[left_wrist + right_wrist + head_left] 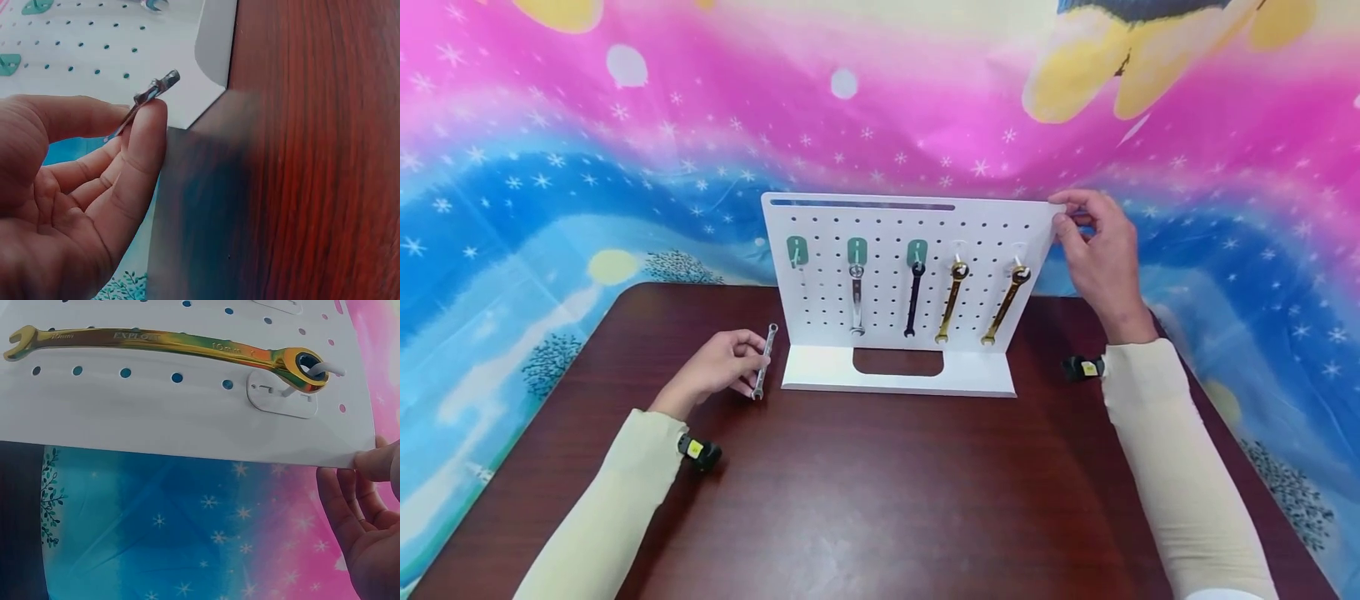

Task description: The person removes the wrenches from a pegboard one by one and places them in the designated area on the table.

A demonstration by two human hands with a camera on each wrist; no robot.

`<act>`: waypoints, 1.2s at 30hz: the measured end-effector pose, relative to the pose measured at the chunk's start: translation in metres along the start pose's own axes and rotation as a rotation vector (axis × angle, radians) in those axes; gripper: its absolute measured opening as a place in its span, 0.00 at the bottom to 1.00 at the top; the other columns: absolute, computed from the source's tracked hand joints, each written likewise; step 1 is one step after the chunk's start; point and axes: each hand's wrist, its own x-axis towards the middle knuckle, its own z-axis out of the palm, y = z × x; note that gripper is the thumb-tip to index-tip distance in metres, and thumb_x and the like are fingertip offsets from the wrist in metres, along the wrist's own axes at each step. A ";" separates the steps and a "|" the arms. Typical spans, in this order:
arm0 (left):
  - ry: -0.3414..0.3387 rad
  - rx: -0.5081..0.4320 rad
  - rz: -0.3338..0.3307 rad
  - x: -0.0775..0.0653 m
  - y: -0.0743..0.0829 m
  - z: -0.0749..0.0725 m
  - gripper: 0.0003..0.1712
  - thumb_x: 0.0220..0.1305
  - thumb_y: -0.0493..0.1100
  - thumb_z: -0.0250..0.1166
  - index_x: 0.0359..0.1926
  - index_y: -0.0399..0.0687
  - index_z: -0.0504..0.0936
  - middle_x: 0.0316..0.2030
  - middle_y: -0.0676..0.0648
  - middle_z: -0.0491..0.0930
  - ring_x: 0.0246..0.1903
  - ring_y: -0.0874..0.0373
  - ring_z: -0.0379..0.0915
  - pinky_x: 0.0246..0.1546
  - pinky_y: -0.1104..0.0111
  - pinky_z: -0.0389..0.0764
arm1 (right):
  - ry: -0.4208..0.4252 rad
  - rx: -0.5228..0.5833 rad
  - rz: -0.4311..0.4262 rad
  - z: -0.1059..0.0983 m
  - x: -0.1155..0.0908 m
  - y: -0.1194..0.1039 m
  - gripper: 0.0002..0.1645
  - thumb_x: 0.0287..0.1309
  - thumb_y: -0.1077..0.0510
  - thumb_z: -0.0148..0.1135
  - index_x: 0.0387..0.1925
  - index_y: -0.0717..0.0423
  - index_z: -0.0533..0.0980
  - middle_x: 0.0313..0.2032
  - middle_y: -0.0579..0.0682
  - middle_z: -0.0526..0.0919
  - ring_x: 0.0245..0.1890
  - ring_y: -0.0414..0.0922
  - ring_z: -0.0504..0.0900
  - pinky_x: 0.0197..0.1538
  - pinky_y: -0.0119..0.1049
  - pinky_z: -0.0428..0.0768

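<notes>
Right sleeve [1180,467] sits nearest the head camera, cut off at bottom right. Silver wrench [768,345] is just left of the white pegboard [883,337], apart from it, tilted, ring end up, pinched mid-shank between thumb and fingers of the left hand [722,364]. Right hand [1101,242] pinches the board's upper right corner. Wrench should handle light, stiff and hard to damage; its polished shank may slip or spin in a fingertip pinch. Mid-shank is the sensible hold: balanced, both ends exposed. Left wrist view has it foreshortened, much of the shank behind finger and thumb. Lower end looks open-ended, but it's tiny in the head view; contact with the table [850,483] can't be told. No size marking readable on it (a gold wrench [206,345] on the board reads 10mm). Some right fingertips vanish behind the board edge.
</notes>
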 end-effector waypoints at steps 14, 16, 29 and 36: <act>-0.038 0.087 -0.064 0.011 -0.005 -0.006 0.13 0.72 0.33 0.62 0.51 0.28 0.72 0.30 0.39 0.79 0.22 0.52 0.79 0.27 0.58 0.87 | -0.022 -0.006 0.019 -0.003 0.002 -0.002 0.18 0.74 0.57 0.60 0.61 0.50 0.81 0.49 0.52 0.77 0.49 0.44 0.79 0.50 0.31 0.83; -0.045 0.088 -0.059 0.013 -0.005 -0.005 0.13 0.72 0.33 0.62 0.51 0.28 0.71 0.30 0.38 0.79 0.22 0.52 0.79 0.27 0.58 0.87 | -0.021 -0.008 0.017 -0.005 0.003 -0.003 0.18 0.74 0.57 0.60 0.61 0.51 0.81 0.49 0.52 0.77 0.48 0.43 0.79 0.49 0.30 0.82; -0.020 0.169 -0.090 0.017 -0.007 -0.001 0.16 0.70 0.32 0.64 0.53 0.28 0.71 0.30 0.38 0.78 0.22 0.52 0.78 0.25 0.58 0.87 | -0.026 0.008 0.010 -0.004 0.007 -0.002 0.17 0.73 0.58 0.61 0.60 0.52 0.82 0.48 0.51 0.79 0.45 0.40 0.80 0.46 0.26 0.82; 0.003 0.221 -0.056 0.017 -0.004 0.003 0.18 0.69 0.30 0.63 0.55 0.28 0.69 0.29 0.37 0.79 0.19 0.53 0.79 0.23 0.59 0.86 | -0.024 0.019 0.028 -0.005 0.005 0.000 0.17 0.73 0.57 0.62 0.59 0.52 0.82 0.49 0.51 0.79 0.45 0.40 0.80 0.47 0.27 0.82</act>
